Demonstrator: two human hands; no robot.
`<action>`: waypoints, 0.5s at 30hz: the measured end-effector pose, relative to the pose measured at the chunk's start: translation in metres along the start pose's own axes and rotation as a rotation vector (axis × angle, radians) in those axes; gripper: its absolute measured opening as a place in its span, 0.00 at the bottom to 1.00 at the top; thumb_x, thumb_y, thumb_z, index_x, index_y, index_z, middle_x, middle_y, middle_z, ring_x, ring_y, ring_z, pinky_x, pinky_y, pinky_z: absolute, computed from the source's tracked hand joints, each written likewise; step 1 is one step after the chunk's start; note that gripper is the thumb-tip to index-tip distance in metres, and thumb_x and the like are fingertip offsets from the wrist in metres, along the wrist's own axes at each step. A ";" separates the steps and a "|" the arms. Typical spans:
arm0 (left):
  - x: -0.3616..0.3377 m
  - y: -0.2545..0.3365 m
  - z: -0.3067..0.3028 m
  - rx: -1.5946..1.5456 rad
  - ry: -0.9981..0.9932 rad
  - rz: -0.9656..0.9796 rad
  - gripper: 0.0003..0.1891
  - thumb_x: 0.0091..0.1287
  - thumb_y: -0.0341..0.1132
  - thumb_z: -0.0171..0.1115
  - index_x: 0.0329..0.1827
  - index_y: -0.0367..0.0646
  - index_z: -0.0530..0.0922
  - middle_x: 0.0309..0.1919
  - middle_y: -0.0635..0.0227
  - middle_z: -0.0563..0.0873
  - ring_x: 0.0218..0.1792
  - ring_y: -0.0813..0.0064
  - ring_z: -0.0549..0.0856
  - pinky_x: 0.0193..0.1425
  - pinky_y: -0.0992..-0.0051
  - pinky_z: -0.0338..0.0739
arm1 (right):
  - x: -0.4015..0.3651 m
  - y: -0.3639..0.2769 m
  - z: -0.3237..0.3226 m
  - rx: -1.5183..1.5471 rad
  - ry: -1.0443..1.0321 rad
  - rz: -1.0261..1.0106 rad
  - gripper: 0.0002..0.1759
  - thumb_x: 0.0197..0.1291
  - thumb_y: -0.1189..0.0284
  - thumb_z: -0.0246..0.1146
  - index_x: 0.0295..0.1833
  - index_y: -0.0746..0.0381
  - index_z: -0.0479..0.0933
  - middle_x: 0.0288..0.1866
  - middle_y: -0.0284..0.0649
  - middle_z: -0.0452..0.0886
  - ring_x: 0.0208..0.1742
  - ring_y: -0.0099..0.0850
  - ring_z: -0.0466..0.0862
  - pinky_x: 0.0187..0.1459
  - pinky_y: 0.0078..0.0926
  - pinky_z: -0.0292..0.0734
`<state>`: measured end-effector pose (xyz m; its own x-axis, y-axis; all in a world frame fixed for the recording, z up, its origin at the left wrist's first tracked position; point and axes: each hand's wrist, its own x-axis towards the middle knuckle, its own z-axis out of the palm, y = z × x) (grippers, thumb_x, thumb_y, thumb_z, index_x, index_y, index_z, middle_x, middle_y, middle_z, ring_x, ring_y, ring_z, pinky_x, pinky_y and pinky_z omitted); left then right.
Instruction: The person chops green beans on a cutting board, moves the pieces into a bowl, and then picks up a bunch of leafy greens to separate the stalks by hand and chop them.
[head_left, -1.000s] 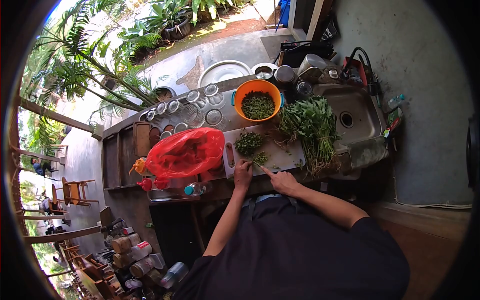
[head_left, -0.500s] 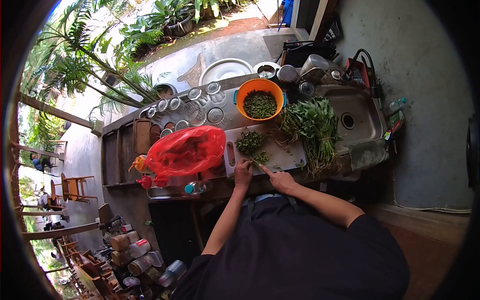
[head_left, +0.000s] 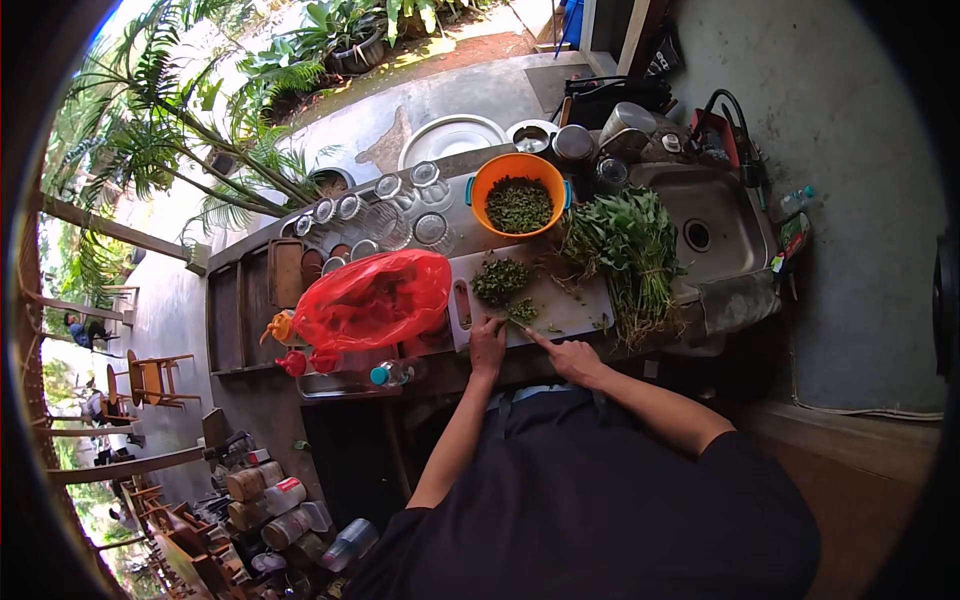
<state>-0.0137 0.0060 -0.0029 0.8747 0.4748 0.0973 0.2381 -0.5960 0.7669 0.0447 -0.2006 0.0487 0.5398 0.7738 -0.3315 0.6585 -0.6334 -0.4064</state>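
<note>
My right hand is closed round the handle of a knife, whose blade points left and away from me over the cutting board. My left hand rests at the near edge of the white cutting board, its bent fingers pressed on leafy greens beside the knife tip; the grip is mostly hidden. Just beyond the blade lies a small heap of cut greens. A larger dark pile of chopped greens sits farther back on the board.
Behind the board stands an orange colander full of chopped greens. A bunch of uncut greens lies at right, beside the sink. Left are a red plastic bag, upturned glasses and a bottle.
My right hand and the knife have shifted slightly to the right. My left hand stays at nearly the same spot on the board.
</note>
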 end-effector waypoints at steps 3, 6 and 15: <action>0.001 -0.003 0.001 0.038 -0.008 0.057 0.05 0.60 0.28 0.68 0.38 0.38 0.86 0.36 0.57 0.83 0.42 0.55 0.84 0.47 0.62 0.79 | -0.008 -0.001 -0.018 -0.005 -0.073 0.024 0.44 0.65 0.70 0.52 0.83 0.34 0.43 0.30 0.54 0.83 0.33 0.54 0.86 0.40 0.55 0.82; 0.000 -0.002 -0.001 0.050 -0.016 0.102 0.05 0.60 0.27 0.67 0.38 0.38 0.86 0.37 0.57 0.83 0.43 0.55 0.84 0.48 0.62 0.79 | -0.009 -0.010 -0.027 0.029 -0.060 0.046 0.43 0.65 0.69 0.52 0.82 0.35 0.46 0.31 0.55 0.83 0.33 0.55 0.85 0.41 0.56 0.81; -0.003 -0.004 -0.003 0.058 -0.002 0.117 0.09 0.59 0.25 0.67 0.42 0.39 0.87 0.40 0.57 0.85 0.44 0.56 0.85 0.49 0.62 0.79 | -0.003 -0.023 -0.029 0.102 -0.063 0.054 0.41 0.67 0.68 0.53 0.83 0.39 0.47 0.31 0.56 0.83 0.34 0.56 0.84 0.42 0.56 0.80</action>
<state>-0.0183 0.0090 -0.0041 0.8989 0.3984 0.1822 0.1587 -0.6837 0.7123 0.0430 -0.1886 0.0832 0.5368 0.7390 -0.4071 0.5707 -0.6734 -0.4699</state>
